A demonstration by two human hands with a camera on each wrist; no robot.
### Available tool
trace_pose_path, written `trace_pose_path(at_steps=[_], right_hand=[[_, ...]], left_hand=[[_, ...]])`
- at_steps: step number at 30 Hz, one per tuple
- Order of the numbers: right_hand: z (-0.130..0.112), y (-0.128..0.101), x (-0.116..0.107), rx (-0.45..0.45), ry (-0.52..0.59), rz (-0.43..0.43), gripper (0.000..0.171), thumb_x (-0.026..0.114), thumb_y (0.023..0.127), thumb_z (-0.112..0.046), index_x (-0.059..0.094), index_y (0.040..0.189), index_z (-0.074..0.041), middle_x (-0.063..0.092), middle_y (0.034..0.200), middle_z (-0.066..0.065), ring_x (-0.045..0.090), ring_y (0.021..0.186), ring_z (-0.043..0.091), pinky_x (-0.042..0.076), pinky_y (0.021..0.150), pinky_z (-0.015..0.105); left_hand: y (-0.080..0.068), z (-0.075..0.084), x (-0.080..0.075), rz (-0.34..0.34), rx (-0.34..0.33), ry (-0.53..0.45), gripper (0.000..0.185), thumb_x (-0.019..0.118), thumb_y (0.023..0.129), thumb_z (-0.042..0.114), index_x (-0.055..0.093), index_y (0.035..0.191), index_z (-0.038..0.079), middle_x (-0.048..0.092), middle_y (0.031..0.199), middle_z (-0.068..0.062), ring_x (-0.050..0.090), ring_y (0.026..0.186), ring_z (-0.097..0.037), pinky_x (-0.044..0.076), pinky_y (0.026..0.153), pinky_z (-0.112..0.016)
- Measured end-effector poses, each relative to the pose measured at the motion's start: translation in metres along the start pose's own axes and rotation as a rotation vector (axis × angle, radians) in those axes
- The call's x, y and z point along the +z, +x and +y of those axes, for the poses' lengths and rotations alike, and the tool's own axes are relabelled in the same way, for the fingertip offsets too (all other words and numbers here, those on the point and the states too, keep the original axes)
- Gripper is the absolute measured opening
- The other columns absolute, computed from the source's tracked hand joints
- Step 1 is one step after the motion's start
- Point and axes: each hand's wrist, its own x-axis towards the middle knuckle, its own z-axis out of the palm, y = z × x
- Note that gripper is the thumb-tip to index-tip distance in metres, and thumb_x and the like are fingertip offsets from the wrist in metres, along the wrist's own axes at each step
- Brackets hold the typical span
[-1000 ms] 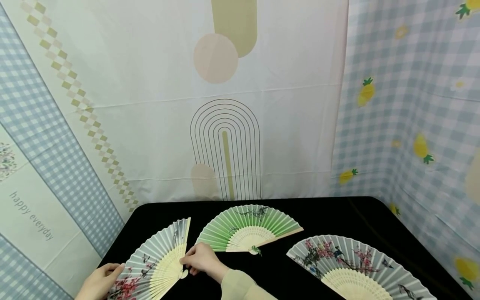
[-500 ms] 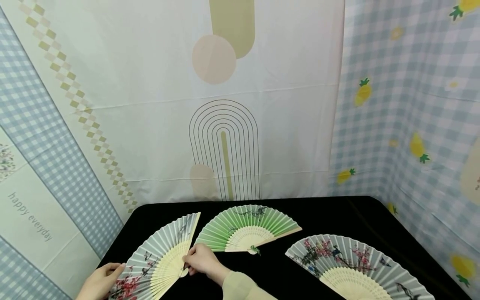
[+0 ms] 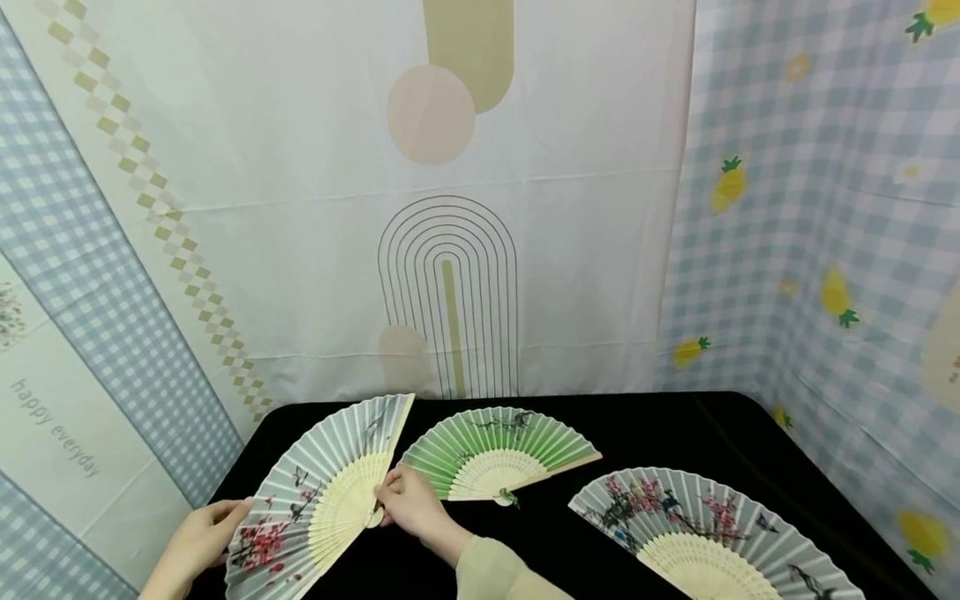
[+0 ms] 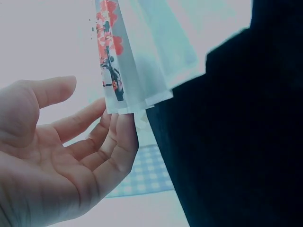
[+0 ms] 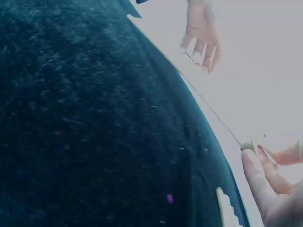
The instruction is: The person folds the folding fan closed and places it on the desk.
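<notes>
The grey fan point(image 3: 322, 496) with red flowers is spread open and lifted a little above the black surface point(image 3: 675, 433), near its left front corner. The right hand point(image 3: 408, 508) pinches the fan at the pivot, where the pale bamboo ribs meet. In the right wrist view the thumb and fingers point(image 5: 258, 172) close on that small end, and the fan shows only as a thin line seen from its edge. The left hand point(image 3: 198, 542) is at the fan's far left edge. Its fingers are mostly straight and loose, and the fingertips point(image 4: 125, 125) touch the bottom edge of the paper from below. The thumb stands apart and does not touch the fan.

Just to the right of the right hand lies a green fan point(image 3: 498, 454), open and flat on the surface. It has a dark branch painted near the top and a little green tassel at its pivot. Farther right, near the front edge, lies another grey fan point(image 3: 705, 533), open wide, with pink flowers and birds on it.

Behind the surface hangs a pale cloth point(image 3: 450, 208) with arch lines and round shapes. On the right hangs a blue checked cloth point(image 3: 825, 250) with yellow pineapples. On the left, a checked cloth point(image 3: 67, 333) has the words "happy everyday".
</notes>
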Motion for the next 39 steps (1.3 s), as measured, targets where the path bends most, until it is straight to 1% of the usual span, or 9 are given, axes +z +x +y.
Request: trace_pose_path(at_steps=[3,7,10,14,17,21,24,32,39], right_hand=[[-0.008,0.001,-0.008,-0.025,-0.002,0.018,0.009,0.062,0.099,-0.007,0.056,0.092,-0.005,0.062,0.063,0.003,0.057,0.050,0.009,0.048,0.048,0.020],[-0.015,0.003,-0.020,-0.029,0.036,0.042,0.008,0.061,0.100,-0.007,0.055,0.096,-0.002,0.065,0.070,0.004,0.058,0.055,0.009,0.055,0.053,0.025],[-0.021,0.003,-0.030,-0.036,0.048,0.067,0.009,0.061,0.100,-0.008,0.057,0.101,0.000,0.069,0.077,0.006,0.061,0.058,0.012,0.059,0.057,0.031],[-0.028,0.005,-0.046,-0.043,0.061,0.095,0.014,0.062,0.101,-0.010,0.057,0.106,0.001,0.071,0.085,0.010,0.065,0.064,0.019,0.061,0.066,0.041],[-0.034,0.008,-0.058,-0.042,0.099,0.110,0.015,0.060,0.102,-0.011,0.056,0.109,0.002,0.072,0.088,0.011,0.066,0.066,0.020,0.062,0.068,0.040],[-0.050,0.005,-0.074,-0.043,0.158,0.127,0.017,0.057,0.103,-0.008,0.052,0.112,0.005,0.071,0.088,0.013,0.066,0.068,0.026,0.061,0.068,0.034],[-0.056,0.004,-0.084,-0.047,0.184,0.152,0.019,0.056,0.104,-0.010,0.050,0.115,0.005,0.068,0.084,0.012,0.067,0.071,0.033,0.061,0.071,0.036],[-0.057,0.005,-0.108,-0.132,0.214,0.264,0.020,0.054,0.106,-0.013,0.045,0.112,0.004,0.066,0.087,0.012,0.060,0.073,0.013,0.061,0.074,0.035],[-0.064,-0.002,-0.132,-0.154,0.243,0.398,0.020,0.054,0.106,-0.013,0.044,0.114,0.002,0.064,0.083,0.009,0.062,0.075,0.014,0.060,0.075,0.032]], left_hand=[[0.000,0.012,-0.002,0.015,0.027,-0.002,0.078,0.046,0.105,0.052,0.047,0.137,-0.019,0.053,0.132,-0.038,0.067,0.101,-0.034,0.061,0.074,-0.043],[0.001,0.027,-0.004,0.010,0.068,-0.015,0.079,0.043,0.106,0.052,0.043,0.141,-0.018,0.046,0.140,-0.039,0.058,0.117,-0.047,0.061,0.080,-0.044],[0.000,0.039,-0.005,0.011,0.104,-0.019,0.079,0.041,0.106,0.052,0.039,0.145,-0.016,0.042,0.144,-0.038,0.051,0.124,-0.051,0.061,0.082,-0.043],[-0.002,0.055,-0.004,0.025,0.155,-0.014,0.076,0.044,0.106,0.052,0.037,0.149,-0.010,0.053,0.138,-0.032,0.062,0.109,-0.031,0.060,0.076,-0.034],[-0.003,0.066,-0.001,0.035,0.200,-0.008,0.075,0.047,0.105,0.051,0.035,0.152,-0.007,0.058,0.131,-0.025,0.062,0.100,-0.018,0.056,0.073,-0.029],[-0.005,0.079,0.006,0.031,0.271,-0.067,0.072,0.051,0.106,0.044,0.032,0.153,-0.006,0.061,0.128,-0.022,0.064,0.096,-0.015,0.055,0.074,-0.029],[-0.006,0.088,0.014,0.037,0.322,-0.137,0.070,0.055,0.105,0.040,0.032,0.153,-0.006,0.061,0.129,-0.024,0.066,0.094,-0.015,0.056,0.074,-0.029],[-0.003,0.114,0.031,0.075,0.408,-0.191,0.067,0.060,0.102,0.042,0.039,0.151,0.000,0.059,0.135,-0.024,0.068,0.104,-0.022,0.057,0.076,-0.026],[0.005,0.142,0.053,0.080,0.451,-0.410,0.049,0.065,0.101,0.027,0.050,0.138,-0.001,0.067,0.113,-0.017,0.067,0.087,-0.009,0.058,0.072,-0.026]])
